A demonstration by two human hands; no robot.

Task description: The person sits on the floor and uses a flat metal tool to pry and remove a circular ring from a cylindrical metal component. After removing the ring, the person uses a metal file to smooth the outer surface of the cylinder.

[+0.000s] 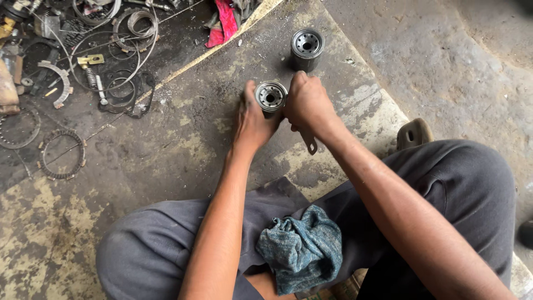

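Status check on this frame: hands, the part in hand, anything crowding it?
Left hand and right hand both clamped on the oil filter. Second filter stands apart beyond. Blue rag on lap.

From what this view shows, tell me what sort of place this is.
Probably a vehicle repair workshop. Both hands, left hand and right hand, grip a metal filter canister over a grimy concrete floor; a second canister stands nearby, and clutch rings and gaskets lie scattered.
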